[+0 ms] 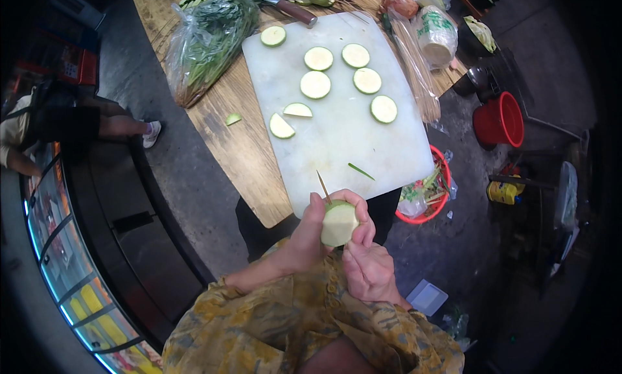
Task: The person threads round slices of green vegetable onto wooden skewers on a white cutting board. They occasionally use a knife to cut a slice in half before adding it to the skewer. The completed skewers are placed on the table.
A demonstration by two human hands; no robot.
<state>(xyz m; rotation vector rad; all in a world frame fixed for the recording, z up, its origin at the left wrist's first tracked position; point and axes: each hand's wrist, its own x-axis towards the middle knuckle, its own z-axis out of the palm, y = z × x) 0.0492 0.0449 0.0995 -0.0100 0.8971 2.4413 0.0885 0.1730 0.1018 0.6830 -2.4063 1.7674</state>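
Note:
Between the thumb and fingers of my left hand (311, 223) is a thick round of zucchini (339, 224), its pale cut face turned up. The pointed tip of a thin wooden skewer (322, 186) sticks out of its far side. Just below the round, my right hand (370, 272) is closed with its fingertips pinched; the skewer's lower part cannot be made out there. Several zucchini rounds (315, 84) lie flat on the white cutting board (335, 140). Two cut pieces (282, 126) and a green strip of peel (361, 172) are on it too.
A cleaver's handle (296, 13) overlaps the board's far edge. Bagged greens (214, 53) lie left on the wooden table (223, 155); a bag of skewers (415, 67) lies right. A red scrap basin (444, 199) and red bucket (499, 121) stand on the floor. A person (63, 119) is at left.

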